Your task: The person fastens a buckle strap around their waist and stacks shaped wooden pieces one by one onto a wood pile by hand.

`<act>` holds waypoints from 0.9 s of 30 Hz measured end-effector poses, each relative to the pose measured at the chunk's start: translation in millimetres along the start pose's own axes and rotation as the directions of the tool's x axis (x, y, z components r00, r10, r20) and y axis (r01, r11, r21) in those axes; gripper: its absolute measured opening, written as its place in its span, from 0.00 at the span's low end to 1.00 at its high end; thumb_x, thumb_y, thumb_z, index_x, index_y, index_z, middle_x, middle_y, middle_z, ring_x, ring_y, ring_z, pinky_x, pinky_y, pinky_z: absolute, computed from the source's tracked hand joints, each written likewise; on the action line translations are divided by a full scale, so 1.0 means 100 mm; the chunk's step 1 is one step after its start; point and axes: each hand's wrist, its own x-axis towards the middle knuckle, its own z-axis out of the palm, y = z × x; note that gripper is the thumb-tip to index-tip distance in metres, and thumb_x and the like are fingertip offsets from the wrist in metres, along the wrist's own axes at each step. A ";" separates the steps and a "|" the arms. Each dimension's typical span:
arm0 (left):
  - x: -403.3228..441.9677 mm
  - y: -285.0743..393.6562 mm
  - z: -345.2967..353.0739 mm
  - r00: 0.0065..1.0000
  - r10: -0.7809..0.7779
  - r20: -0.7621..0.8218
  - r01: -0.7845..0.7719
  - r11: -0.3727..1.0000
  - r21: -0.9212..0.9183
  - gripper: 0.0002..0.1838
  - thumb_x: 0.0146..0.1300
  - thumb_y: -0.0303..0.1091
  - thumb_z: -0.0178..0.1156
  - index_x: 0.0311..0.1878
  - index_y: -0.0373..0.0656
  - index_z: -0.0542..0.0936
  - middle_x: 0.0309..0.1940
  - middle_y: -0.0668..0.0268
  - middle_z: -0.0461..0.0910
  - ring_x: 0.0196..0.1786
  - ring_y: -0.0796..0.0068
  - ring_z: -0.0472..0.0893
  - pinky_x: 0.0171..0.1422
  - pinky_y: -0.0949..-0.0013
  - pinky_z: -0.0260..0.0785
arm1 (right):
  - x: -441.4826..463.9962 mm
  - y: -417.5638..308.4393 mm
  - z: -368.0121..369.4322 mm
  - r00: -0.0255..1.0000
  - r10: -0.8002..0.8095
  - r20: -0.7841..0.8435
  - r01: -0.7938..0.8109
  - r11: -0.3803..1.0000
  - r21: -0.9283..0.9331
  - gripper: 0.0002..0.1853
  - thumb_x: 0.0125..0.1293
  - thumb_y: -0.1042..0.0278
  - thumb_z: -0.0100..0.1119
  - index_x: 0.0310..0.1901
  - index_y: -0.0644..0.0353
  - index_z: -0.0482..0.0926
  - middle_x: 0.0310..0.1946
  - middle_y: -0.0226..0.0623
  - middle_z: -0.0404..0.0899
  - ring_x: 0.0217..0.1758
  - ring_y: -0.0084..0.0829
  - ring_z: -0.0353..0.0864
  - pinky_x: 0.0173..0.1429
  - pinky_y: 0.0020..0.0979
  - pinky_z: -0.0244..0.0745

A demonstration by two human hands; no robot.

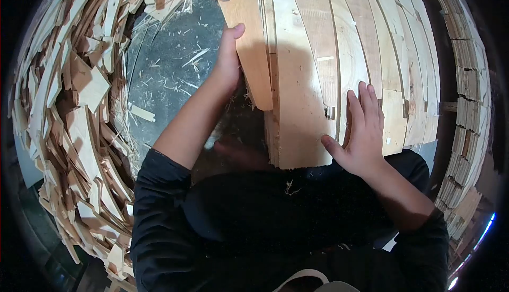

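My left hand [231, 57] is closed around the left edge of a wood veneer strip [246, 42] that has a dark knot near its top. The thumb lies over the strip's face, while the other fingers are hidden behind it. Flat on the veneer sheets in front of me rests my right hand [365, 133], its fingers stretched and thumb apart. Beneath the thumb is a reddish-brown veneer sheet [302, 117], and paler veneer sheets [347, 53] lie side by side under and beyond the fingers.
A tall heap of broken veneer scraps [79, 127] stands at the left. Between it and the sheets, the dark floor [175, 42] is strewn with splinters. Neatly stacked veneer [469, 90] runs along the right. My dark-clothed legs [297, 212] are close below the sheets.
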 end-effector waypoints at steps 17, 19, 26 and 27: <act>0.45 0.07 -0.55 0.972 0.198 -0.124 -0.200 0.980 -0.003 0.46 0.65 0.72 0.40 0.65 0.34 0.67 0.59 0.53 0.74 0.63 0.61 0.73 0.71 0.59 0.58 | 0.00 0.01 -0.01 0.999 -0.014 -0.045 0.016 0.999 0.045 0.49 0.53 0.40 0.66 0.66 0.71 0.62 0.69 0.65 0.54 0.75 0.62 0.51 0.70 0.57 0.51; 0.53 0.20 -0.45 0.965 0.237 -0.111 -0.243 0.969 -0.052 0.45 0.66 0.70 0.41 0.62 0.32 0.70 0.58 0.56 0.76 0.63 0.65 0.72 0.73 0.64 0.54 | -0.01 0.02 -0.01 0.999 -0.008 -0.051 0.012 0.998 0.064 0.48 0.52 0.40 0.67 0.66 0.70 0.63 0.69 0.65 0.55 0.75 0.61 0.51 0.70 0.56 0.52; 0.54 0.48 -0.28 0.990 0.139 0.016 -0.140 0.987 0.073 0.41 0.66 0.68 0.44 0.67 0.40 0.68 0.63 0.57 0.73 0.65 0.63 0.73 0.71 0.61 0.60 | 0.01 0.02 -0.04 1.000 0.023 -0.006 -0.022 0.995 0.097 0.49 0.52 0.40 0.69 0.66 0.69 0.63 0.69 0.63 0.55 0.76 0.59 0.50 0.71 0.56 0.51; 0.56 0.48 -0.30 0.990 0.140 0.007 -0.140 0.987 0.078 0.41 0.66 0.68 0.44 0.67 0.40 0.68 0.63 0.56 0.73 0.66 0.63 0.72 0.71 0.61 0.60 | 0.01 0.02 -0.06 1.000 0.026 0.009 -0.027 0.995 0.099 0.49 0.52 0.40 0.69 0.67 0.68 0.63 0.70 0.62 0.55 0.76 0.59 0.50 0.71 0.55 0.51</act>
